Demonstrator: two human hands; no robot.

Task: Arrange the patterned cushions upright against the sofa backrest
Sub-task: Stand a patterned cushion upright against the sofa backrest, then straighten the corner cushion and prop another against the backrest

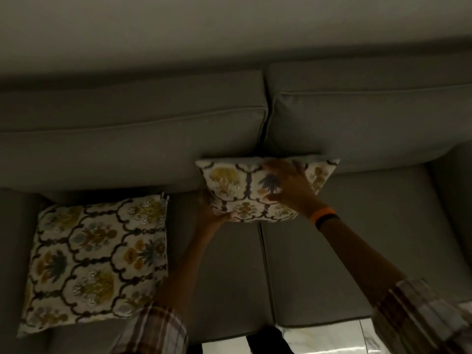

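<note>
A patterned cushion point(229, 182) with white cloth and a floral print stands upright against the grey sofa backrest point(357, 129), at the seam between the two back pads. My left hand point(208, 213) grips its lower left corner. My right hand point(286, 186) is spread on its front face and top edge. A second patterned cushion point(97, 259) lies flat on the left seat, apart from both hands.
The grey sofa seat point(332, 264) has two seat pads with a seam between them. An armrest rises at the far right point(457, 200). A glossy pale floor point(319, 338) shows below the seat's front edge.
</note>
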